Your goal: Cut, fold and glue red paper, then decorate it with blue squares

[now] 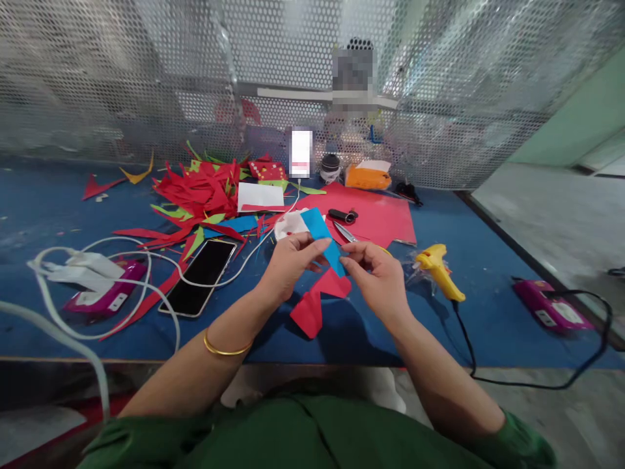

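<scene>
A narrow blue strip (319, 228) slants between my two hands above the table. My left hand (295, 260) pinches its left edge between thumb and fingers. At its lower right end, my right hand (374, 270) grips it with thumb and forefinger. Just below the strip, a folded or cut red piece (309, 312) lies on the blue tabletop. Scissors (345, 232) and a black-handled tool (342, 215) rest on a large red sheet (390, 218) beyond my hands. A white round item (289, 225) is partly hidden behind the strip.
Red and green scraps (200, 189) pile up at the back left. A phone (199, 279), looping white cables and a purple power strip (105, 290) lie left. Rightward are a yellow glue gun (442, 272) and another purple strip (549, 306). Perforated metal (283, 58) stands behind.
</scene>
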### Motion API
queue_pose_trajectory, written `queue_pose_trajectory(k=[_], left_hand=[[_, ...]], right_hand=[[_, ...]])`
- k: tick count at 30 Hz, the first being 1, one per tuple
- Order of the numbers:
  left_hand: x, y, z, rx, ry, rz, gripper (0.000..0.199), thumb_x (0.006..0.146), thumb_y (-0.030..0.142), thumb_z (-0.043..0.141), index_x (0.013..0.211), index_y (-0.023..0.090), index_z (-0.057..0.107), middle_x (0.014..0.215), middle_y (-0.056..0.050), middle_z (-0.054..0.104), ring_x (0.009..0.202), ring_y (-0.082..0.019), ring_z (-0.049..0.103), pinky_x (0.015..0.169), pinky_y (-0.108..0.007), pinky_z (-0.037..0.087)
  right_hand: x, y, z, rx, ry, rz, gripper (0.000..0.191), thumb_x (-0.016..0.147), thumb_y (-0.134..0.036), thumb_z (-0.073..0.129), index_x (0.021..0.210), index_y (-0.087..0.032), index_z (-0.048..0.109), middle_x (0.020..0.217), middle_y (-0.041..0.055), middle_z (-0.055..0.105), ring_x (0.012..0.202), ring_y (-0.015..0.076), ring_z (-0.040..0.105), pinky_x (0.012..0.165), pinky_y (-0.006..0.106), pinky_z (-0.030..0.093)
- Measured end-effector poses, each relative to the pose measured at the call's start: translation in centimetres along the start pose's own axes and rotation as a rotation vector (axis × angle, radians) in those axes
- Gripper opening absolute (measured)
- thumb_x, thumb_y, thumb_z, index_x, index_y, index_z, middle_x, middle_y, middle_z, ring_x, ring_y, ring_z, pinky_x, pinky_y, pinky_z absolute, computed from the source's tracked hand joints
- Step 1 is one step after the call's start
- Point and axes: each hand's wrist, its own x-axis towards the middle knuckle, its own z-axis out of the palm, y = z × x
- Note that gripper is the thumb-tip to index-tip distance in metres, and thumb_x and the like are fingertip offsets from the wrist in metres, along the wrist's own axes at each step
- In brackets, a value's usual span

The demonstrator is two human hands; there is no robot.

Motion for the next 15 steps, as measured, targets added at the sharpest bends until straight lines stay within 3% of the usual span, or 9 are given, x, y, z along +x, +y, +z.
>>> queue_pose_trajectory(k=[3,6,8,10,15], left_hand=[[0.0,0.0,0.1,0.041,-0.06,-0.086,0.028,0.069,0.036,0.08,0.068,0.016,0.061,0.061,-0.002,0.068,0.057,-0.013,0.065,0.058,-0.024,0.053],[0.2,-0.1,-0.1,0.028,0.006,-0.132,0.024,0.073,0.03,0.076,0.064,0.017,0.057,0.058,-0.002,0.068,0.054,-0.012,0.065,0.057,-0.024,0.052],[0.2,-0.1,-0.2,0.005,0.036,-0.133,0.024,0.073,0.029,0.075,0.063,0.019,0.056,0.057,-0.002,0.067,0.054,-0.013,0.065,0.056,-0.024,0.052],[0.3,-0.1,-0.3,-0.006,0.036,-0.132,0.024,0.072,0.029,0.076,0.063,0.019,0.056,0.057,-0.002,0.067,0.055,-0.014,0.066,0.056,-0.025,0.052],[0.3,0.0,-0.3,0.0,0.014,-0.129,0.022,0.069,0.029,0.077,0.063,0.019,0.059,0.058,-0.003,0.068,0.054,-0.014,0.066,0.055,-0.025,0.051]], right_hand=[[0.3,0.4,-0.2,-0.205,-0.018,-0.042,0.02,0.094,-0.033,0.056,0.105,-0.019,0.065,0.081,0.0015,0.072,0.07,0.0161,0.066,0.067,0.027,0.051],[1.0,1.4,-1.6,-0.801,-0.184,0.007,0.027,0.099,-0.025,0.044,0.12,-0.016,0.059,0.107,0.0117,0.073,0.094,0.0214,0.069,0.078,0.029,0.05],[1.5,2.4,-2.5,-1.037,-0.231,0.081,0.028,0.093,-0.014,0.048,0.117,-0.008,0.06,0.11,0.0211,0.07,0.102,0.0295,0.068,0.08,0.033,0.049],[2.0,3.3,-3.0,-1.109,-0.263,0.135,0.027,0.087,-0.006,0.049,0.111,-0.004,0.062,0.106,0.0259,0.069,0.1,0.0337,0.067,0.079,0.036,0.047],[3.0,4.6,-2.8,-1.146,-0.32,0.181,0.03,0.085,-0.002,0.046,0.111,-0.003,0.06,0.108,0.0269,0.067,0.1,0.0337,0.067,0.079,0.036,0.046]])
